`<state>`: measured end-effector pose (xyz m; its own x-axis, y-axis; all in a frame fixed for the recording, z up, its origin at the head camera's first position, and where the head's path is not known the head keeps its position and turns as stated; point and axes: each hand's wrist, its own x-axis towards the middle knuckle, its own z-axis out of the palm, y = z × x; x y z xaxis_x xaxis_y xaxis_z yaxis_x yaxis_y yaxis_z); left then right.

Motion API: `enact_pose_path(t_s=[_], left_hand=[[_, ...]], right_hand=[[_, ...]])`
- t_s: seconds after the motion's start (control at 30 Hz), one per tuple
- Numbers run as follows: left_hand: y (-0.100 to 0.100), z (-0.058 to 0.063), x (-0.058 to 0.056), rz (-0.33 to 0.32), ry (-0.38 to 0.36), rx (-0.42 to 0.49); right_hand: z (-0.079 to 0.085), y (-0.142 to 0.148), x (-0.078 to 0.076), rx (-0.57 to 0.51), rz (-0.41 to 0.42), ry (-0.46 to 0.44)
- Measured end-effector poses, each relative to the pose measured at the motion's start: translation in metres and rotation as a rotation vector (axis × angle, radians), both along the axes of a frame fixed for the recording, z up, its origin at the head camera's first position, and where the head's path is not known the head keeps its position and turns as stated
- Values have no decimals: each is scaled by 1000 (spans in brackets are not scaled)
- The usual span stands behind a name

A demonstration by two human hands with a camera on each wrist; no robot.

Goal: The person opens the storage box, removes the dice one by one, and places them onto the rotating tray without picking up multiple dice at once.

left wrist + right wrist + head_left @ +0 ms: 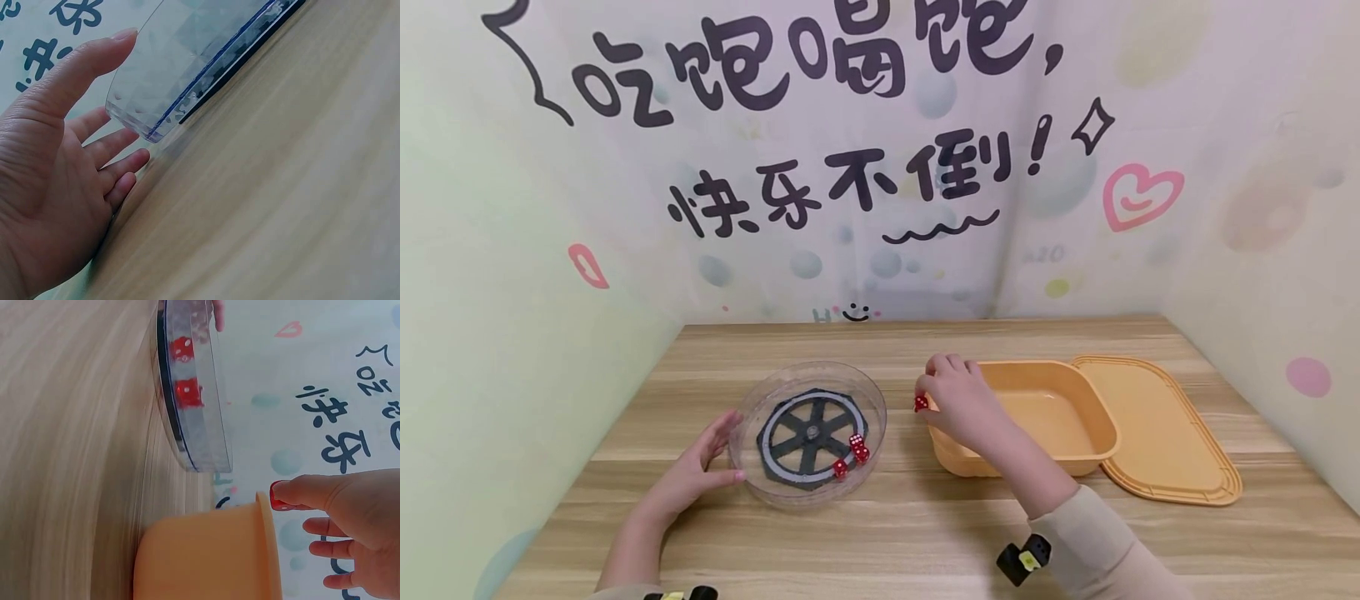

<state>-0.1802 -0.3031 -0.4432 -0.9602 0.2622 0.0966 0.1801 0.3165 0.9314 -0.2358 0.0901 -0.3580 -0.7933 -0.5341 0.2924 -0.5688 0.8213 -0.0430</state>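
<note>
Right hand (pixel 958 400) pinches one red die (pixel 921 403) between thumb and fingertip, other fingers apart; die is above the tabletop (pixel 850 550), just beside the orange container's (pixel 1052 412) left rim, on the side toward the clear round dish (pixel 747 490). Die is a cube, so no long axis; a face with white pips turns to the head camera, rest partly covered by fingers. Left hand (pixel 703 467) is at the dish's left side, thumb and fingers spread and fairly straight, bracketing the wall; cannot tell if all fingertips touch. Hands well apart.

Dish sits left of the tabletop's middle, upright, open side up. Inside: dark spoked wheel piece (pixel 812 432) with a pale ring, lying flat, plus three red dice (pixel 840 468) at the right and near-right part of the ring. Two of these touch, third just beside; one shows six pips upward.

Container stands upright right of the middle, open side up, long axis roughly along the tabletop's far edge; its visible floor is bare. Matching orange lid (pixel 1180 433) lies toward the tabletop's right edge, slanting toward the near right corner, left part hidden behind the container.
</note>
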Motion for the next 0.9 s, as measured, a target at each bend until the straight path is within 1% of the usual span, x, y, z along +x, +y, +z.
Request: enact_pose_path(t_s=[0.2,0.53,0.63,0.77,0.9], left_hand=[[-1,-1,0,4,-7,1],[-2,-2,0,9,-12,-23],[-2,-1,0,6,-9,-23],[-1,-1,0,9,-7,-30],[-1,0,0,15,-7,-39]], right_hand=[[1,-14,4,-10,21,8],[0,-36,11,-2,53,-63],[1,-41,13,4,63,-60],[2,-46,14,27,91,-33],[0,-50,15,21,125,-22]])
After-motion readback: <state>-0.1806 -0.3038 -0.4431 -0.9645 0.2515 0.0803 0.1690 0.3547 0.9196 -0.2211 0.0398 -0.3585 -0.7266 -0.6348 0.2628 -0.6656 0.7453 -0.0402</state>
